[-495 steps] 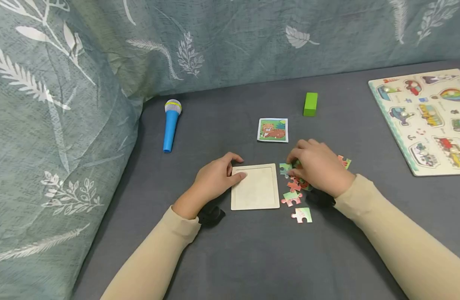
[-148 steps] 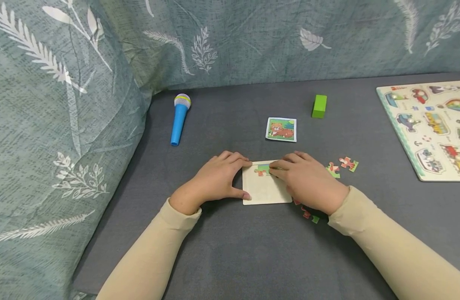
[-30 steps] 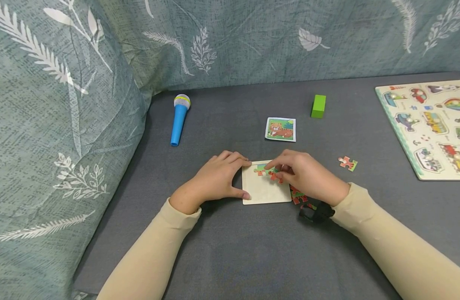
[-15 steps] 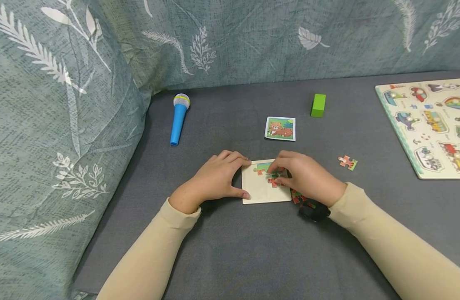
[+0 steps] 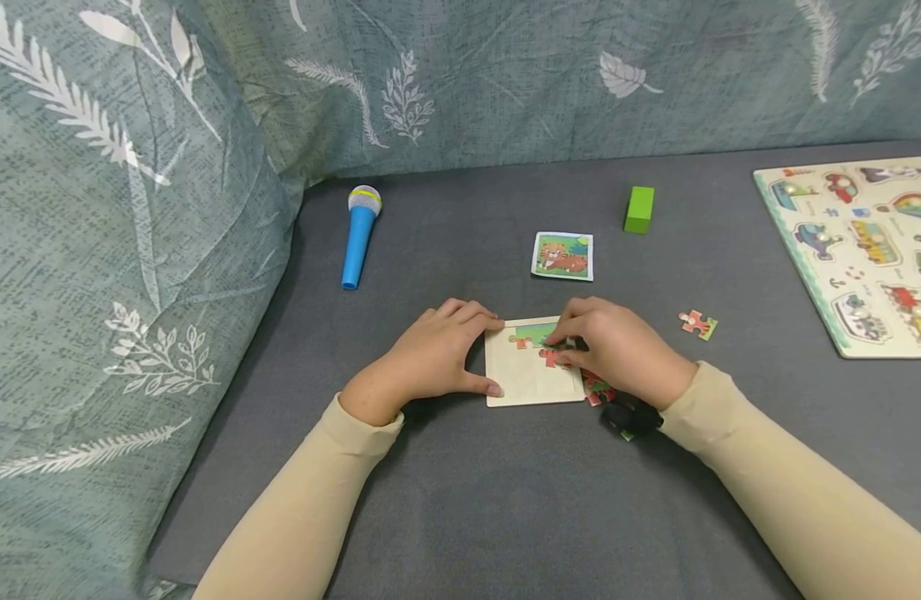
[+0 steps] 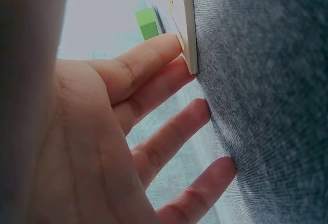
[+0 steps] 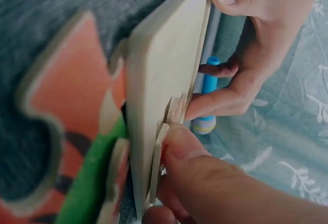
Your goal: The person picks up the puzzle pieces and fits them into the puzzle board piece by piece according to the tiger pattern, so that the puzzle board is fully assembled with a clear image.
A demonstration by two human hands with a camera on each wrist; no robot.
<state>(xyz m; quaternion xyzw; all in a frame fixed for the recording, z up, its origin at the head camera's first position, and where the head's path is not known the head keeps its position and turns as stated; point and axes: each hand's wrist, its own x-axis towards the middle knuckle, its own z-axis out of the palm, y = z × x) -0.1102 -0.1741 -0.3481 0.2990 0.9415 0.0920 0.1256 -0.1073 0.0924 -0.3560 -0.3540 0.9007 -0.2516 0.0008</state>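
Pale wood formed the small square tray (image 5: 520,387) lying flat in front of you on the dark grey tabletop (image 5: 445,517). Your left hand (image 5: 433,354) was at its left side, fingers nearly straight and the thumb spread wide from them; the thumb touched the near left corner, and the fingertips met the far left one. Your right hand (image 5: 618,346) was over the tray's right part, thumb and index finger closed together in a pinch on a red puzzle piece (image 7: 158,162); you could not tell whether it lay fully flat. Green and orange pieces (image 5: 533,333) lay inside the tray, along its far side. More pieces (image 5: 598,388) were heaped just beside its right edge, partly hidden by your right wrist, and a loose piece (image 5: 698,325) lay farther right. Beyond the tray were a tiger picture card (image 5: 562,256) and a green block (image 5: 639,210); a blue toy microphone (image 5: 360,237) lay to the far left, a picture board (image 5: 813,333) well to the right.
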